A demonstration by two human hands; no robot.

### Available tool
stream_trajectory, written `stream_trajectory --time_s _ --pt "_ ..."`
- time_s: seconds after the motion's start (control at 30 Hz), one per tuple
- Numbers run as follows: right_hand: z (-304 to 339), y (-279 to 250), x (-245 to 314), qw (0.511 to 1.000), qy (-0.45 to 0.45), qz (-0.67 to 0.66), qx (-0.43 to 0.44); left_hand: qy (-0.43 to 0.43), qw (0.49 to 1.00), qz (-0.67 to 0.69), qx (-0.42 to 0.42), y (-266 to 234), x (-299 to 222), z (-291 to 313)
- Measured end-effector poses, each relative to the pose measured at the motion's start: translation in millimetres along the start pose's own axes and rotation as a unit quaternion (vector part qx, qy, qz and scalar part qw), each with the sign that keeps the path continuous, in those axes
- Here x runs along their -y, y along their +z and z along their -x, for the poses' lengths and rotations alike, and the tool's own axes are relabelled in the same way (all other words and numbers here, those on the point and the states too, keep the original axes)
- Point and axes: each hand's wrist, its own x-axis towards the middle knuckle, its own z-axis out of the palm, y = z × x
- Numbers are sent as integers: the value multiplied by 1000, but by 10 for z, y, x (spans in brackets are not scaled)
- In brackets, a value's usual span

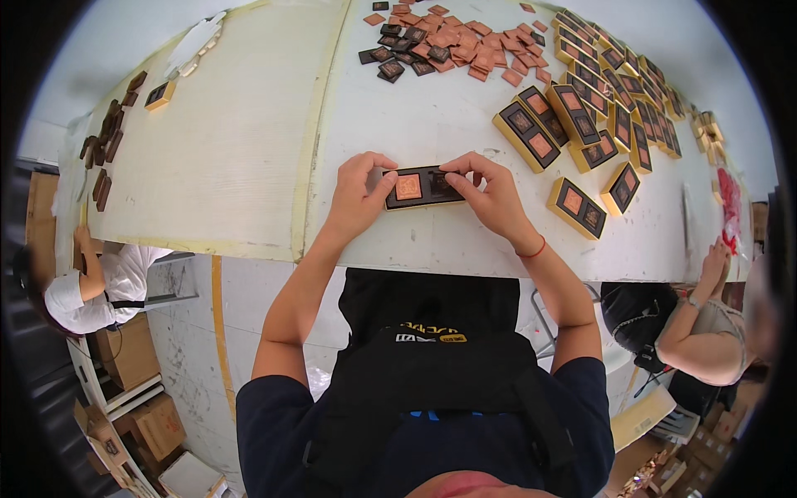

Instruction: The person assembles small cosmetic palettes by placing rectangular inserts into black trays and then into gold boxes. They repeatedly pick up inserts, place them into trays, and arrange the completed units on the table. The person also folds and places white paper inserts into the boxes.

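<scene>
Holding, head view: the black-trayed box (424, 187) with a gold side lies on the near part of the worktop (216, 141), between the person's two hands, its length running left to right.
Left hand (359, 191): at the box's left end, fingers pinching it, thumb at the near side and forefinger at the far corner.
Right hand (491, 192): at the right end, fingers bent inward, thumb and forefinger tips close together over the right compartment; I cannot tell whether they pinch the box or what sits in it.
Compartments: an orange square (408, 187) fills the left one; a dark square (440, 184), partly covered by fingertips, shows in the right.
Wrist: a thin red band (535, 248) circles the right one.
Loose squares: a scattered pile (490, 50) lies far off, orange ones mostly to the right, black ones to the left.
Gold boxes: many two-square boxes (575, 207) crowd the right, reaching to the far side, some leaning on others.
Left side: dark brown bars (114, 145) lie near the worktop's left edge; a small gold box (158, 97) sits to their right.
Co-workers: one person in white (124, 274) at left; another person (706, 340) at right, hands near red plastic (730, 203).
</scene>
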Motion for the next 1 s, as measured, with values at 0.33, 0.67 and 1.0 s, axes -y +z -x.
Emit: stream_trajectory --time_s 0.33,0.67,1.0 --pt "-65 -210 193 951 142 -262 85 -26 999 -2 29 4 76 13" --pt "-165 -190 162 998 -3 -63 6 -31 999 -23 24 4 38 27" --pt "-220 -186 3 976 101 -189 49 -29 999 -19 33 10 71 9"
